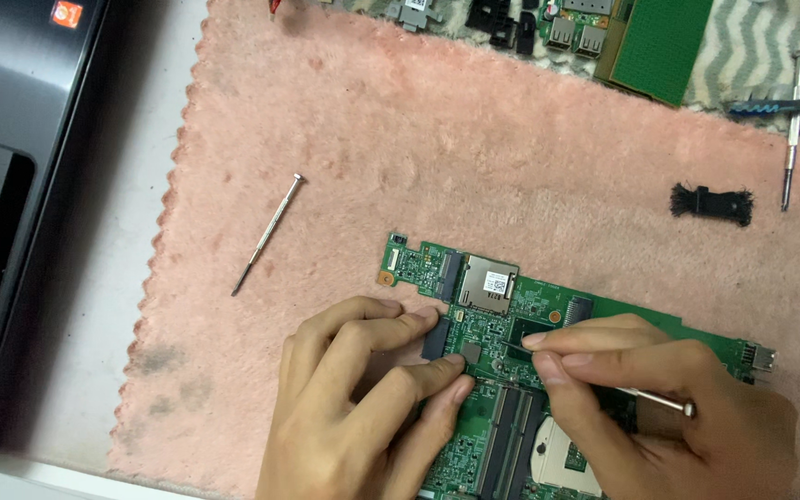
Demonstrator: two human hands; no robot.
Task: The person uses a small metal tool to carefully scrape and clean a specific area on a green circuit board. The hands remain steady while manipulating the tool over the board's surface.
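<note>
— Where's the board sitting against the hands?

— The green laptop motherboard (548,370) lies flat on the pink fleece cloth (437,157), low and right of middle. The left hand (354,407) comes in from the bottom edge; its fingertips (451,366) press on the board's left rim, by a dark slot connector, fingers bent but wrapped around nothing. The right hand (659,407) is pinched around a slim precision screwdriver (659,398), thumb and forefinger squeezed near the shaft. The tip itself I can't make out; it points toward the middle of the board, just right of the left fingertips.

— What else is on the board?

— A silver card slot (486,284) sits near the top left, clear of both hands. The memory slots (511,435) run between the wrists, partly covered by the right hand.

— And around it?

— A second thin screwdriver (268,235) lies loose on the cloth, well to the upper left. A third screwdriver (793,130) lies at the far right edge, with a small black brush-like piece (712,203) near it. At the top edge there is a smaller green circuit board (664,42) and some dark connector parts. A dark laptop casing (11,213) fills the left side, off the cloth.

— Anything in the way?

— Only the hands themselves hide the lower board.
</note>
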